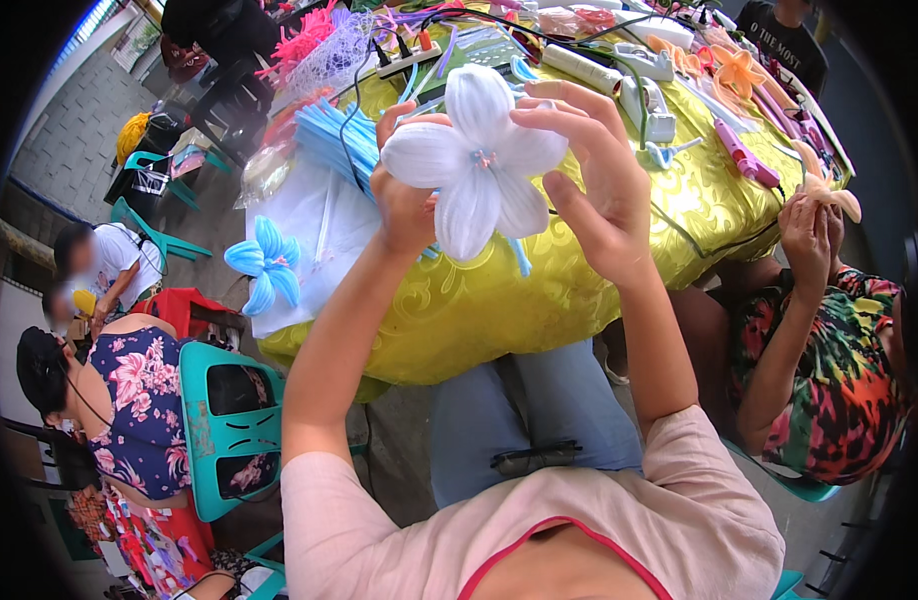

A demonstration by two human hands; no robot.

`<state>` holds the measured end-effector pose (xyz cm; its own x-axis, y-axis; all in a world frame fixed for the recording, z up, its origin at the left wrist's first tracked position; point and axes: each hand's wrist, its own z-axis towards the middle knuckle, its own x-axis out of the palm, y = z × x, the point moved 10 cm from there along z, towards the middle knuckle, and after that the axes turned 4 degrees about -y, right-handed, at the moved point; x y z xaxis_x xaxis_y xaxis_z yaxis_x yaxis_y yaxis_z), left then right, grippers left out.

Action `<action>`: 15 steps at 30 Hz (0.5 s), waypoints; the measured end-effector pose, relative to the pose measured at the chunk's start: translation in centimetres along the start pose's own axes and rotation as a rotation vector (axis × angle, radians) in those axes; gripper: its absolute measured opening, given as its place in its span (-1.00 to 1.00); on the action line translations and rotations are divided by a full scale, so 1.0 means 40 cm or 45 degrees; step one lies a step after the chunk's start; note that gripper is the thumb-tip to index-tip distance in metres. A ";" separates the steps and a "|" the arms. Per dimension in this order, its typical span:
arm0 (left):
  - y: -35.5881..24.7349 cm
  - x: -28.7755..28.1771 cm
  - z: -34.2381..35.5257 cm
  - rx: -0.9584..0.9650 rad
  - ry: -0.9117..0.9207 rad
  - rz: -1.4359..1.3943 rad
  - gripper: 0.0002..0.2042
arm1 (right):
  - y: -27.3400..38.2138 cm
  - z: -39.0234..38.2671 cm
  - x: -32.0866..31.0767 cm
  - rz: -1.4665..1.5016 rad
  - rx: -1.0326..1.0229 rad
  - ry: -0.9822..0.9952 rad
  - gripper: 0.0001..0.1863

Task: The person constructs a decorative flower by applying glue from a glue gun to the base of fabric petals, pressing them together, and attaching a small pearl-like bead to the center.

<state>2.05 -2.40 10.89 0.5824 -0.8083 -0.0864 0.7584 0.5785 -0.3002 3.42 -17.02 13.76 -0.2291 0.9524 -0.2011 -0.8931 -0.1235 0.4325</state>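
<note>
A white craft flower [464,215] with long petals and small pink-tipped stamens faces up in front of me, above the table's near side. My left hand [407,205] is closed at its left side, its fingers partly hidden behind the petals. With its fingers curved round the right petal, my right hand [609,195] touches that petal's upper edge with a fingertip; its thumb is beside the lower edge. Left of my left forearm, a blue craft flower [267,262] lies on a white sheet [324,225]. Behind my left hand is a bundle of blue fuzzy stems [331,140].
A shiny yellow cloth [459,320] covers the table. Power strip [409,62], cables, pink glue gun [744,158] and peach flowers [737,72] lie on it. At right, a person [819,370] holds a peach flower [829,190]. Another sits at left on a green chair [229,430].
</note>
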 end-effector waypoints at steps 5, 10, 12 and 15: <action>0.019 0.002 -0.006 -0.087 -0.006 -0.076 -0.84 | -0.007 -0.009 0.001 0.089 0.074 -0.079 -0.52; -0.015 -0.003 0.001 0.063 0.002 -0.003 -0.82 | -0.024 -0.016 0.012 0.268 0.142 -0.072 -0.56; -0.014 -0.006 0.001 0.064 -0.008 -0.038 -0.82 | -0.025 -0.013 0.014 0.301 0.133 -0.040 -0.56; -0.011 -0.006 0.001 0.044 -0.019 -0.050 -0.82 | -0.031 -0.009 0.003 0.323 0.144 -0.081 -0.57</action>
<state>1.61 -2.44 11.08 0.5559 -0.8290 -0.0611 0.7904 0.5498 -0.2702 4.38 -16.87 12.90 -0.4118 0.9111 -0.0199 -0.7606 -0.3316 0.5582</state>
